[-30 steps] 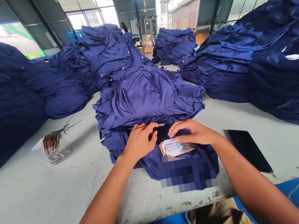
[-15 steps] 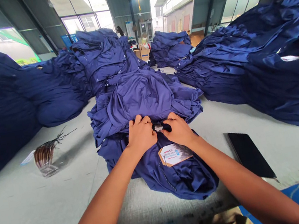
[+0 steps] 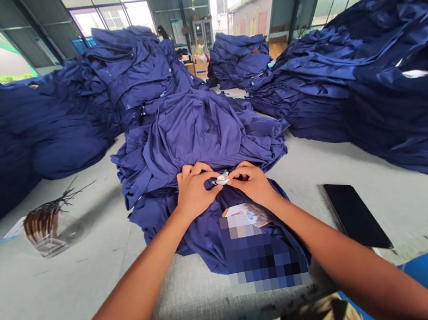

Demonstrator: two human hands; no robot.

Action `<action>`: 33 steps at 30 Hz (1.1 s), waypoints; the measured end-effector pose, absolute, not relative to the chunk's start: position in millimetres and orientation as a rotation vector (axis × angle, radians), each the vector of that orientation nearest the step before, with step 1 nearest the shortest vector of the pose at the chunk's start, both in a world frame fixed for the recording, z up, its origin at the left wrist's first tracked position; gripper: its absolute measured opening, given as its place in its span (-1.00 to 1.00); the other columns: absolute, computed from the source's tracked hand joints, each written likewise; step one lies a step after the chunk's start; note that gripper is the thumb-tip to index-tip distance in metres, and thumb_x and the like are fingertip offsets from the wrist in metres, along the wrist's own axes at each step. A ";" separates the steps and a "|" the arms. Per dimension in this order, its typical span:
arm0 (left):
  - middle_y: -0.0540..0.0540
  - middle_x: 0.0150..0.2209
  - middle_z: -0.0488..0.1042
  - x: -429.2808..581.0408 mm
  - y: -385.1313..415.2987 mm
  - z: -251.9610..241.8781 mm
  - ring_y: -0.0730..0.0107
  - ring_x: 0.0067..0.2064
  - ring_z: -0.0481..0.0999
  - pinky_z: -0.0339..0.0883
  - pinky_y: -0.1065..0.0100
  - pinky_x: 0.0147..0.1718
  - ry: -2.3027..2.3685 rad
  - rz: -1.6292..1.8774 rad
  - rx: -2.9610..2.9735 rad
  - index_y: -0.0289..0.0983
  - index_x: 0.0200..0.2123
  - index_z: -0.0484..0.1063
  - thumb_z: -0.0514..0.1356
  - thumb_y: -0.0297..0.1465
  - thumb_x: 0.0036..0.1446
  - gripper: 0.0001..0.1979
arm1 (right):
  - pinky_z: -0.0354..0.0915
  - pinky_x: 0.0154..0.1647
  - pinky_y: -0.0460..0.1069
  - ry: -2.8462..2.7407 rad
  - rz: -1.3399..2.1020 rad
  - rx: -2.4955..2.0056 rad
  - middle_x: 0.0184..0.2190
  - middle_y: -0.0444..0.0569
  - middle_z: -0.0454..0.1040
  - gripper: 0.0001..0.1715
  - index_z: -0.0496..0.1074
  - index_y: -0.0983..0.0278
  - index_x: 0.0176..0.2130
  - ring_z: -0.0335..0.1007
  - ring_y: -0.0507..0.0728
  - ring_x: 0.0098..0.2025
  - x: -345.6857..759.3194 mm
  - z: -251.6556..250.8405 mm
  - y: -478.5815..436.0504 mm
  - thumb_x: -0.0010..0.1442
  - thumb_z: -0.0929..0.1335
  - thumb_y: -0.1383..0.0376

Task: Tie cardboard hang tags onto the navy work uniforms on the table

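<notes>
A navy blue garment (image 3: 210,232) lies on the grey table (image 3: 56,298) in front of me, at the near end of a stack of the same garments (image 3: 196,130). My left hand (image 3: 192,188) and my right hand (image 3: 254,180) meet at its collar. Both pinch a small white label (image 3: 222,179) between their fingertips. A brown and white paper hang tag (image 3: 244,214) rests on the garment just below my right hand.
A black phone (image 3: 354,215) lies on the table to the right. A clear holder of tag strings (image 3: 44,228) stands at the left. Big heaps of navy garments (image 3: 384,91) surround the table on the left, back and right.
Both hands moved up from the hang tag to the collar and closed together on the small white label. My view shifted slightly to the right.
</notes>
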State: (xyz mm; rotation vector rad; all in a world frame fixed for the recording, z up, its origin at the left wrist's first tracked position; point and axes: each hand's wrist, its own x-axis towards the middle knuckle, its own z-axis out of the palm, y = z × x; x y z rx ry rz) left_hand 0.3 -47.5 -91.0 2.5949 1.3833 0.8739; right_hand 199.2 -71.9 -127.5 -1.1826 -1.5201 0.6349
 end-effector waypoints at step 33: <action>-0.07 -0.15 0.63 8.7 -55.8 -94.0 0.05 -0.06 0.38 0.13 0.05 -0.15 1.567 0.905 2.657 -0.17 -0.33 0.55 0.24 -0.29 0.29 -0.84 | 0.25 0.22 0.06 -2.413 0.890 -0.772 0.01 -0.07 0.42 -0.39 0.62 0.09 0.01 0.36 0.16 0.11 214.7 -69.1 -114.4 -0.07 0.66 0.19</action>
